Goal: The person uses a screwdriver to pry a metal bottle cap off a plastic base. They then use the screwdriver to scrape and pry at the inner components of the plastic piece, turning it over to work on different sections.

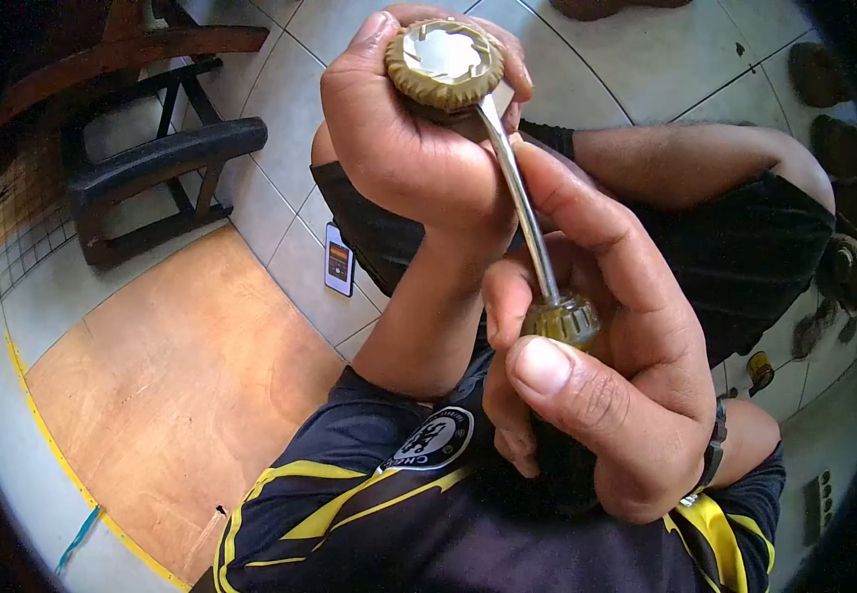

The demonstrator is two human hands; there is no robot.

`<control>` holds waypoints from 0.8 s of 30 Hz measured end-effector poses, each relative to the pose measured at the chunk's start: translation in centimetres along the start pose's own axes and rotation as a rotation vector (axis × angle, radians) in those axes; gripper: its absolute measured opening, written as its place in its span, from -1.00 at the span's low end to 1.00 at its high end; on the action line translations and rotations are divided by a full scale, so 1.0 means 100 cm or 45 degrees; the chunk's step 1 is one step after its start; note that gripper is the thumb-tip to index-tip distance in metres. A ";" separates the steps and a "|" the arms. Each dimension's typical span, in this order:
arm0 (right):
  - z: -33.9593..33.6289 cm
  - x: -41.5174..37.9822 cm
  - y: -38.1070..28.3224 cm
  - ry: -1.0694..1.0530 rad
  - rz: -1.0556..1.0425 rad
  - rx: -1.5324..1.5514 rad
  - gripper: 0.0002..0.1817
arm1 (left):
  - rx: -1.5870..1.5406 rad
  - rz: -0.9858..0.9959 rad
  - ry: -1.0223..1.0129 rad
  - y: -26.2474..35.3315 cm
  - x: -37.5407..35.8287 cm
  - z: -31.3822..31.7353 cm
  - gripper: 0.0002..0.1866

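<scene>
My left hand [419, 163] is closed around a round olive-brown piece [445, 64] with a scalloped rim and a shiny, whitish top. A screwdriver [522, 203] with a metal shaft and a ridged, yellowish see-through handle lies in my right hand [636, 366], with the thumb and fingers around the handle. Its tip meets the lower right edge of the round piece, and the exact contact is hard to make out. The fingertips of my right hand come close to the heel of my left hand.
A dark wooden chair [162, 148] stands at upper left. Below it a brown board [181, 385] lies on the tiled floor, with a phone [339, 261] beside it. My crossed legs are under the hands. Footwear [822, 74] and a small container [761, 370] are at right.
</scene>
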State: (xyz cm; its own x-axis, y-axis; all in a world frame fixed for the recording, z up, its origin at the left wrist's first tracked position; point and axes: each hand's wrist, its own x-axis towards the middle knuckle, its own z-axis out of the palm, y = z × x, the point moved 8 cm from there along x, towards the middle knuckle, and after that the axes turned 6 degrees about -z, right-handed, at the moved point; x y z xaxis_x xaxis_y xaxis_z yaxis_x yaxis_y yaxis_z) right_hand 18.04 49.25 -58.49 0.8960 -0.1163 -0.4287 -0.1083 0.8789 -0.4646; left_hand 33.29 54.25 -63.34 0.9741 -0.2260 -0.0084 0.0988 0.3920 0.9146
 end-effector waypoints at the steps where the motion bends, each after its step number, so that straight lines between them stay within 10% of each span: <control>1: -0.001 0.000 0.005 0.004 -0.004 0.000 -0.15 | -0.003 -0.003 -0.004 -0.002 0.001 0.000 -0.49; 20: 0.000 0.002 0.033 0.114 -0.008 0.280 -0.12 | -0.146 0.183 0.337 -0.018 -0.007 -0.019 -0.50; 24: -0.003 0.006 0.029 -0.008 0.002 0.116 -0.17 | -0.179 -0.024 -0.036 -0.019 -0.005 -0.011 -0.52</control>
State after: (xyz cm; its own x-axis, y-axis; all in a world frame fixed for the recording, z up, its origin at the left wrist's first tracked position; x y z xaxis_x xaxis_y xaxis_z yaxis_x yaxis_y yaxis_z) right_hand 18.14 51.55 -60.30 0.8986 -0.1121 -0.4243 -0.0704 0.9174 -0.3916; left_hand 32.85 54.58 -65.48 0.9658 -0.2589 -0.0118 0.1465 0.5081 0.8488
